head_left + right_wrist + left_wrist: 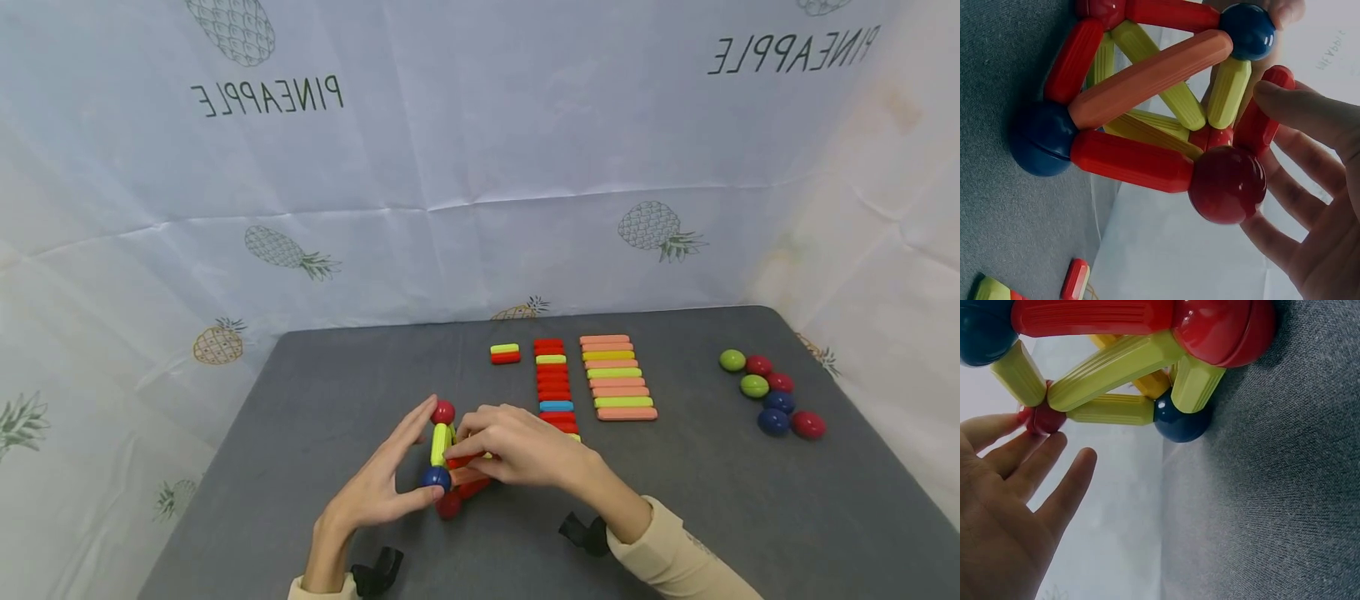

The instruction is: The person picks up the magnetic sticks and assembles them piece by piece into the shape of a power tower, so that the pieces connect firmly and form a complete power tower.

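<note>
A magnetic ball-and-stick structure (440, 446) stands on the grey table, its coloured sticks joined by red and blue balls. My left hand (371, 492) holds one edge of it from the left. Its thumb presses a blue ball (436, 477), and its fingertips touch an upper red ball (1046, 419) at the far end. From the other side, my right hand (1319, 181) pinches a short red stick (1255, 131) between thumb and fingers. The stick's lower end meets a red corner ball (1227, 185). An orange stick (1147, 81) slants across the nearest face.
Behind the right hand lie a column of mostly red short sticks (553, 387) and a row of longer orange and yellow-green sticks (618, 382). A short pair of sticks (505, 354) lies farther back. Several loose balls (774, 422) sit at the right. Patterned cloth (450, 275) hangs behind the table.
</note>
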The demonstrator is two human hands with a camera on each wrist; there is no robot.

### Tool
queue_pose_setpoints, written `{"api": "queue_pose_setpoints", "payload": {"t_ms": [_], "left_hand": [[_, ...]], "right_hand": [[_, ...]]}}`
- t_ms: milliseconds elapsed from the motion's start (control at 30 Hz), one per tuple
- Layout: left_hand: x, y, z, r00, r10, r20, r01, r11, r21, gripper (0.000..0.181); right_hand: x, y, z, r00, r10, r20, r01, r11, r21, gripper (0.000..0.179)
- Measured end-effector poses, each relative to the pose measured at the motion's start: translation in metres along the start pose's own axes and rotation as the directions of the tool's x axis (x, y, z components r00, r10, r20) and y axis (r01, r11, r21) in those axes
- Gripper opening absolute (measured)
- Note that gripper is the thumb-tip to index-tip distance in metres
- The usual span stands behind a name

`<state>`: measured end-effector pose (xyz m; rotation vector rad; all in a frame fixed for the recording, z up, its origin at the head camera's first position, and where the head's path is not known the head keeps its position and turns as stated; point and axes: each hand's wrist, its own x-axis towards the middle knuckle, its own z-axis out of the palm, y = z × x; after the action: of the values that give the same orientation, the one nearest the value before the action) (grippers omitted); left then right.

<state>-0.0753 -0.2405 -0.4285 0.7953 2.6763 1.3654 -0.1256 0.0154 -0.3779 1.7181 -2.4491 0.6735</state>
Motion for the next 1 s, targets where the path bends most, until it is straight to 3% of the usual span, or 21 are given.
{"api": "queue_pose_setpoints", "payload": {"t_ms": [200,567,900,1000], "left_hand": [[0.001,0.001,-0.001,1.0,0.02,-0.007,-0.019,0.999,0.049,0.096],[0.001,0.001,-0.002,0.999,0.034,-0.026,-0.032,0.996,0.089,0.088],[0.003,-0.003,-0.001,0.996,0.086,-0.034,-0.083,0.993,0.082,0.074],[0.003,-0.003,-0.002,0.996,0.078,-0.035,-0.075,0.994,0.08,0.073]], "right_hand": [[0.001,-0.002,0.003,0.999,0.009,0.031,-0.007,0.997,-0.074,0.028],[0.001,-0.003,0.006,0.999,0.025,0.048,-0.022,0.997,-0.071,0.029],[0.005,-0.009,0.017,0.992,0.08,-0.102,-0.093,0.987,-0.129,0.025],[0.006,-0.01,0.019,0.992,0.073,-0.107,-0.086,0.989,-0.122,0.023]]}}
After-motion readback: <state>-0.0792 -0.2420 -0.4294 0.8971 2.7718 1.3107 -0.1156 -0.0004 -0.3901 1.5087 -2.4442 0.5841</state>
